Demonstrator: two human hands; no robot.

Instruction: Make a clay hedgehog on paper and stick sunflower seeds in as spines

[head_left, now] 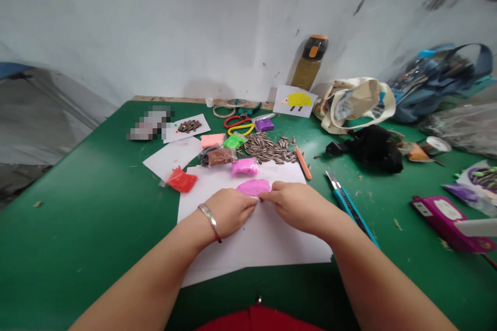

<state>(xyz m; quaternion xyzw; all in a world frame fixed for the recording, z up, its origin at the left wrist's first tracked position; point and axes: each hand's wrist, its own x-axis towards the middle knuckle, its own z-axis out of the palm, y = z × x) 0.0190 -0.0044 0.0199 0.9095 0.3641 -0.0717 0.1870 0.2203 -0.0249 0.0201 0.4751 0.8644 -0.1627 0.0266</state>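
Observation:
A flat oval of pink modelling clay [254, 187] lies on white paper [252, 248] in front of me. My left hand [229, 212] is closed, with its fingers pressed together at the lower left edge of the clay. At the lower right edge, the fingertips of my right hand [289, 202] are pinched together. A tiny dark bit shows under them, too small to name. Just behind the oval sits a packet of pink clay [245, 166]. Close by are packets of brown clay [222, 156] and red clay [182, 180].
Sunflower seeds [267, 147] are heaped behind the paper, beside an orange stick [303, 162]. A blue utility knife [349, 207] lies right of my right hand. Scissors [240, 126], a hedgehog picture [295, 101], a bottle [309, 64] and a cloth bag [355, 106] are farther back.

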